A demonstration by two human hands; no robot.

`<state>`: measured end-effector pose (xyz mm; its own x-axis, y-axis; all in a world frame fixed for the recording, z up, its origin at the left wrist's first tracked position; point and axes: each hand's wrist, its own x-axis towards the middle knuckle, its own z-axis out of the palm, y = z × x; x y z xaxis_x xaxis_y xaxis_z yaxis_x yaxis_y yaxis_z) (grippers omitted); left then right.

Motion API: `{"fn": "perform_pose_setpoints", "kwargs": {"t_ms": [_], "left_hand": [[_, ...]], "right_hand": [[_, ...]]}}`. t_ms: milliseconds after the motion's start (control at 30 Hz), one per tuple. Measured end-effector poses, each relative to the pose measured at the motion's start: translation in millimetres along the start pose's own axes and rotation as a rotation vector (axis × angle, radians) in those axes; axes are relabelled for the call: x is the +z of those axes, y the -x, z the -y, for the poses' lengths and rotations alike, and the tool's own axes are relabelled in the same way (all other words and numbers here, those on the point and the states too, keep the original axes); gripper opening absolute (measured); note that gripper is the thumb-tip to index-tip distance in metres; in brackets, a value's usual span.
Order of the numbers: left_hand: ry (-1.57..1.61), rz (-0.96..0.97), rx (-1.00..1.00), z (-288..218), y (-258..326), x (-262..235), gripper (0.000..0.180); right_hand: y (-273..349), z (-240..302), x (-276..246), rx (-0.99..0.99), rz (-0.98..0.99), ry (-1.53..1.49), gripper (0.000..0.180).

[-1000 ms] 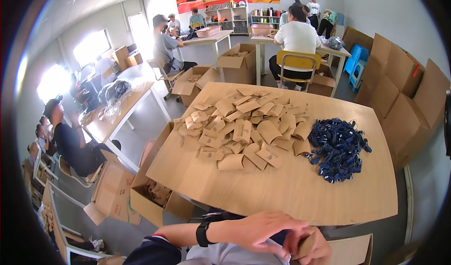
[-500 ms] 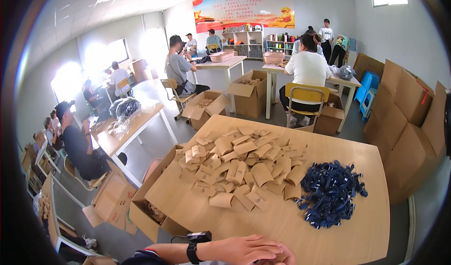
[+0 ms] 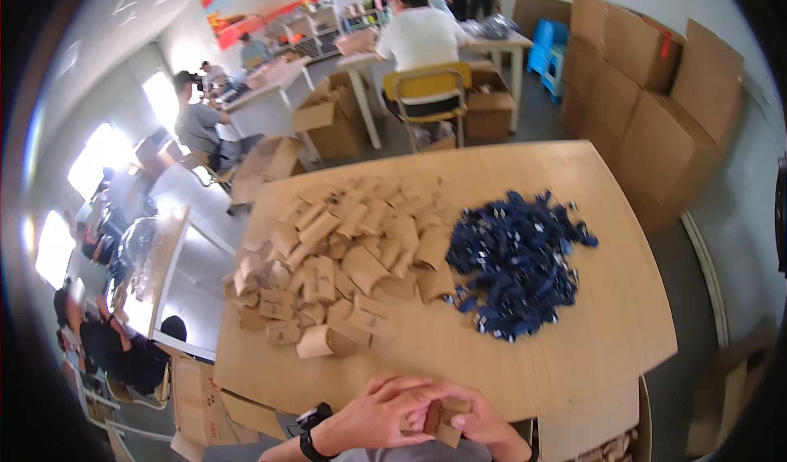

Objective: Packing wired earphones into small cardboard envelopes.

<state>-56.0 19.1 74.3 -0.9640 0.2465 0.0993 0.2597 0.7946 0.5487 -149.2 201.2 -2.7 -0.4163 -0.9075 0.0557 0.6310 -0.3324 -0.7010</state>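
Observation:
Just beyond my body, at the near edge of the wooden table (image 3: 590,331), both hands hold a small brown cardboard box (image 3: 447,425). My left hand (image 3: 379,413) is closed on its left side, fingers reaching across toward the right hand. My right hand (image 3: 485,421) grips the other side, thumb pressed on the front; part of the box is hidden by fingers. Ahead and to the left spreads a heap of similar brown cardboard pillow boxes (image 3: 328,257). Right of it lies a pile of small dark blue items with shiny bits (image 3: 516,261), their kind too small to tell.
Below the table's near right edge stands an open carton (image 3: 590,425) with brown pieces inside. Another carton (image 3: 201,400) is at the lower left. Large cartons (image 3: 631,118) line the right wall, near blue stools (image 3: 545,52). Across the table a person in white (image 3: 422,40) sits facing away.
The view has swung right and down, so the table and its piles sit further left. My hands have come fully into view, and the small box between them now shows.

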Motion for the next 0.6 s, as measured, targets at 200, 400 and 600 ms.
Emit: {"fn": "perform_pose_setpoints", "kwargs": {"t_ms": [200,400,600], "left_hand": [[0.053,-0.100,0.018,3.8,7.4,7.2,0.069],[0.156,-0.167,0.034,7.4,31.3,5.6,0.073],[0.338,-0.246,-0.046,8.9,74.6,5.0,0.074]], "right_hand": [[-2.9,3.0,3.2,0.032,0.142,0.019,0.061],[-6.2,-4.8,24.2,0.156,0.087,-0.026,0.077],[-16.9,-37.0,52.8,0.138,0.080,-0.031,0.074]]}}
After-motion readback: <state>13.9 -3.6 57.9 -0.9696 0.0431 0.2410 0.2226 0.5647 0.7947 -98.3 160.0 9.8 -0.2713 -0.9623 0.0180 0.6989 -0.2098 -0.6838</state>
